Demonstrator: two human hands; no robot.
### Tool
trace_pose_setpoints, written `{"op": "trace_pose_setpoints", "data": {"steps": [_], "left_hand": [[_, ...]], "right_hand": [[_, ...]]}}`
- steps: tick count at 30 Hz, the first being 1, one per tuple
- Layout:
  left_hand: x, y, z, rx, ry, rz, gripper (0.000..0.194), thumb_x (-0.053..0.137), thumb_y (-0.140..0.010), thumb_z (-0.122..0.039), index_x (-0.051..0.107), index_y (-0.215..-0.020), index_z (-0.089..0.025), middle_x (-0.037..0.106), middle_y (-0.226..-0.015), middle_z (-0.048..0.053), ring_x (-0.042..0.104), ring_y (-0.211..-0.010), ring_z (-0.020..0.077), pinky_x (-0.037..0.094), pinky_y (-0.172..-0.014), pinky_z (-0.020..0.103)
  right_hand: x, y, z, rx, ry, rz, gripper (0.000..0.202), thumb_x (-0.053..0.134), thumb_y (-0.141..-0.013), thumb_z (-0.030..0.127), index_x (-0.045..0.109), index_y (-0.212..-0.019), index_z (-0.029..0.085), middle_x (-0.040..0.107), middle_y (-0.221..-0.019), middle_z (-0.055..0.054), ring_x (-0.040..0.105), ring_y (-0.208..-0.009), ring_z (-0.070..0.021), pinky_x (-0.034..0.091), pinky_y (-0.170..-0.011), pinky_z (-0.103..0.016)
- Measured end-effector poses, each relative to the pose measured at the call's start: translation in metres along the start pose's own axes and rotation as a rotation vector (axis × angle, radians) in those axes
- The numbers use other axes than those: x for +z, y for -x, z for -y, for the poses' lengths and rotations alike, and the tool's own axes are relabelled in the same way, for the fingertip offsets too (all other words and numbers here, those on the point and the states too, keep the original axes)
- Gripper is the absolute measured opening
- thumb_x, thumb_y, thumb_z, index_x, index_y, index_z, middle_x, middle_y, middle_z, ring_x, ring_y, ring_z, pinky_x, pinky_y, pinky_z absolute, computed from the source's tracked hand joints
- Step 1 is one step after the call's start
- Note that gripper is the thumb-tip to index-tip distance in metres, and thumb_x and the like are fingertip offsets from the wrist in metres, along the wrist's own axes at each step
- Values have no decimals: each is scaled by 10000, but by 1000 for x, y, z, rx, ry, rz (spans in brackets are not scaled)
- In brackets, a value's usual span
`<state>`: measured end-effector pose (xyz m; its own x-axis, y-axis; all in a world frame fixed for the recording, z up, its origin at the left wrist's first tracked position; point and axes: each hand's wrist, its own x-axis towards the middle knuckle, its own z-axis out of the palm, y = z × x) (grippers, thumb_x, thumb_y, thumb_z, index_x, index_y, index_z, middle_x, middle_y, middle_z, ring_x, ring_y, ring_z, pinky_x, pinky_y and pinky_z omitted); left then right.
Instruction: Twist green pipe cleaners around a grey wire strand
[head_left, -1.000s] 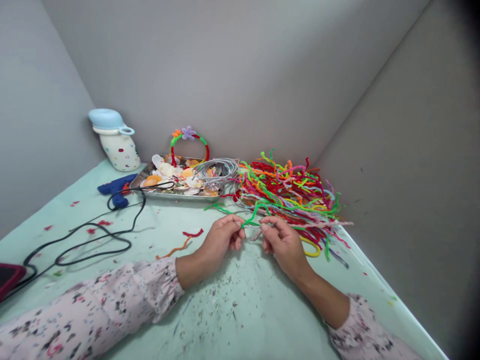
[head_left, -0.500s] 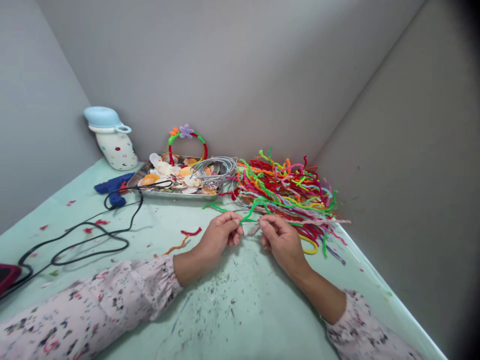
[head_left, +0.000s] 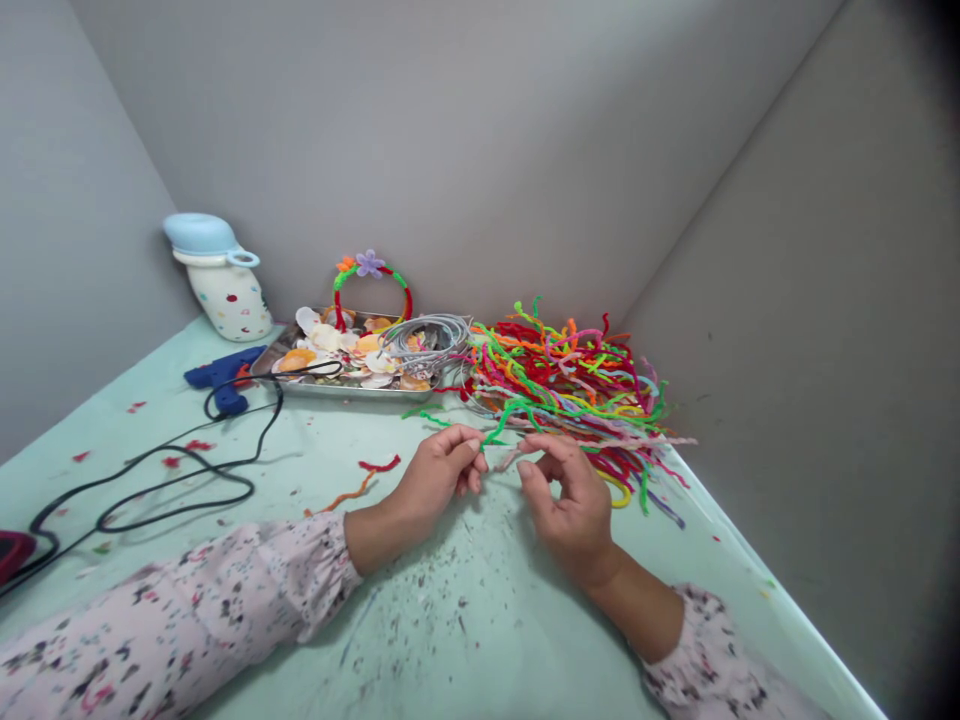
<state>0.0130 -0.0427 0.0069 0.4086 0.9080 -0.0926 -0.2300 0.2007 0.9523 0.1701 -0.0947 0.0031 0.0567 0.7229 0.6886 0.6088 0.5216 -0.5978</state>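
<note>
We have a pale green table (head_left: pixel 540 640) before us, with a heap of coloured fuzzy stems (head_left: pixel 570 370) towards its far side and a metal tray (head_left: pixel 352 393) of shells (head_left: pixel 330 338) just left of that. Nearer us, our right hand (head_left: pixel 574 510) has thumb and forefinger parted (we cannot tell whether a fingertip touches anything), and our left hand (head_left: pixel 439 470) pinches a thin, bent green stem (head_left: pixel 496 434), which lies between both hands, in front of the heap.

Just right of the thin, fuzzy, bright-green strand (head_left: pixel 496 430), the bare right hand (head_left: pixel 576 508) loosens its earlier pinch: its thumb (head_left: pixel 535 488) now stands apart from the index finger (head_left: pixel 541 442).
</note>
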Motion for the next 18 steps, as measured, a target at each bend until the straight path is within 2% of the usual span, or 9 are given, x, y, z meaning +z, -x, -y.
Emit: {"op": "trace_pose_setpoints", "data": {"steps": [3,6,8,13,16,18], "left_hand": [[2,2,0,38,-36,16,133,549,-814,-264,549,-884,-152,559,-647,-27,476,-464,60,319,-451,185],[4,5,-1,91,-87,59,165,547,-828,-309,560,-895,-158,557,-654,-24,477,-478,71,352,-472,196],[5,7,-1,114,-117,84,179,545,-833,-333,565,-882,-162,545,-649,-26,473,-483,74,362,-480,200],[5,10,-1,151,-167,101,172,530,-846,-329,579,-837,-164,507,-621,-35,449,-508,79,351,-494,197],[4,8,0,159,-179,72,160,542,-837,-315,584,-816,-162,512,-613,-36,449,-517,81,346,-499,196],[2,6,1,142,-162,54,165,556,-825,-321,592,-841,-161,536,-626,-31,461,-508,82,347,-492,198]], "right_hand": [[2,0,4,16,42,12,279,552,-842,190,530,-1119,218,606,-1086,-84,572,-565,-99,504,-548,-258],[4,2,5,58,42,62,322,544,-851,205,499,-1169,222,634,-1040,-78,589,-544,-104,515,-533,-256],[4,4,5,30,19,109,359,539,-852,203,478,-1206,229,641,-1067,-89,611,-550,-109,528,-539,-260],[-1,7,6,-266,38,190,469,544,-838,167,431,-1282,267,555,-1295,-138,681,-693,-149,570,-678,-322],[-3,7,8,-430,89,183,506,569,-811,130,436,-1279,271,597,-1252,-122,690,-862,-197,567,-713,-335],[-2,7,7,-417,82,152,511,572,-803,107,438,-1266,279,629,-1201,-104,686,-875,-198,566,-708,-331]]}}
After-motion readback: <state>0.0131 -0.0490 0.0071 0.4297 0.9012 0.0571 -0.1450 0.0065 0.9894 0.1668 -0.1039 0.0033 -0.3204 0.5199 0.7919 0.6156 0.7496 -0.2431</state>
